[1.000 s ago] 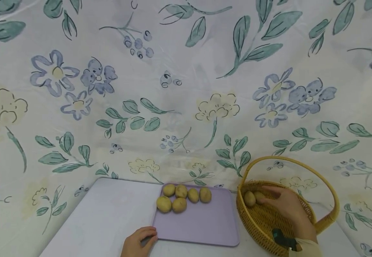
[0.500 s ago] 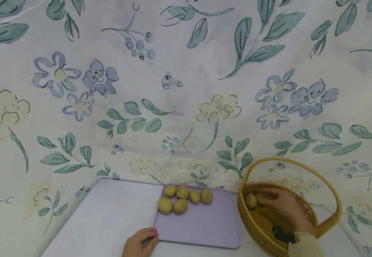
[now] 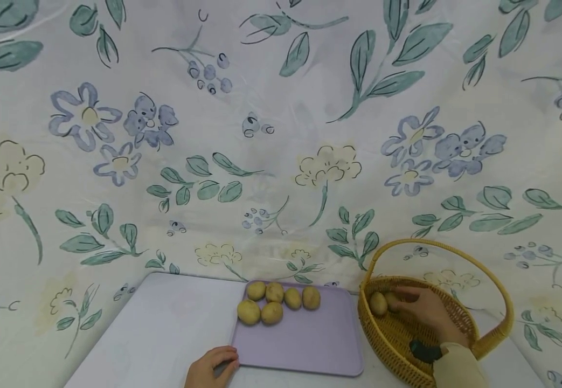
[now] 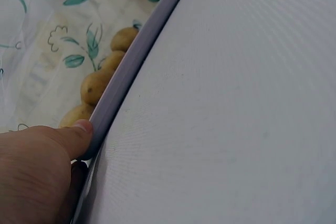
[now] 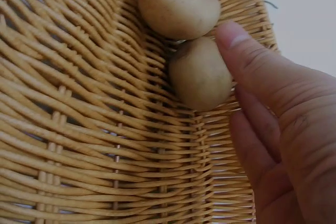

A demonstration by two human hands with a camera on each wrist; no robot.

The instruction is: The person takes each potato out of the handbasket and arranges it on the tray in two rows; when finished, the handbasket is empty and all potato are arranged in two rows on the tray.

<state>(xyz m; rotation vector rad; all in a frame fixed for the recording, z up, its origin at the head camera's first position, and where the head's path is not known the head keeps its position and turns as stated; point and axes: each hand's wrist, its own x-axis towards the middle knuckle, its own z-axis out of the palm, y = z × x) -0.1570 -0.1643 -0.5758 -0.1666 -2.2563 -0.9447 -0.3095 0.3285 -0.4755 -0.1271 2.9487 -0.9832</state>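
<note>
In the head view, my left hand is at the front left corner of the lilac tray. Its thumb and fingers pinch that corner, with the thumb on the rim in the left wrist view. Several potatoes lie along the tray's back left. My right hand reaches into the wicker basket. As the right wrist view shows, it grips a potato between thumb and fingers, the fingers partly hidden behind it. Touching that one is a second potato, against the basket wall.
The basket's tall arched handle rises over the right forearm. Both tray and basket stand on a white table. A floral cloth hangs directly behind the table.
</note>
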